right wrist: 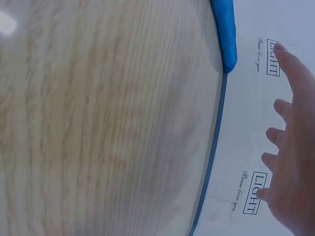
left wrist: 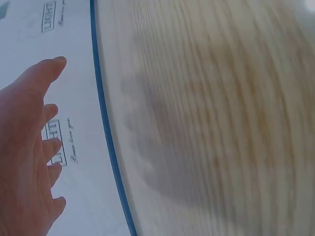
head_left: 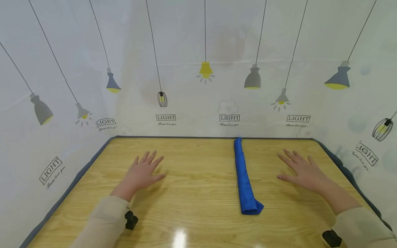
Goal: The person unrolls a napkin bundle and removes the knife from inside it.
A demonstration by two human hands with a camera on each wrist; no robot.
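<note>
A rolled blue cloth [head_left: 244,179] lies lengthwise on the wooden table, right of the middle, with one corner sticking out at its near end. To its left, my left hand [head_left: 143,173] is held over the table with fingers spread and nothing in it. My right hand [head_left: 305,171] hovers on the cloth's other side, also spread and holding nothing; it is the nearer of the two to the cloth. In the right wrist view the far end of the cloth [right wrist: 225,34] shows at the top, apart from the right hand [right wrist: 298,142]. The left wrist view shows the left hand [left wrist: 24,147] alone.
The wooden table [head_left: 198,179] ends at a dark edge in front of a pale curtain [head_left: 186,44] printed with lamps and lettering. The curtain stands at the back and both sides. Dark wrist devices [head_left: 131,219] sit at both cuffs.
</note>
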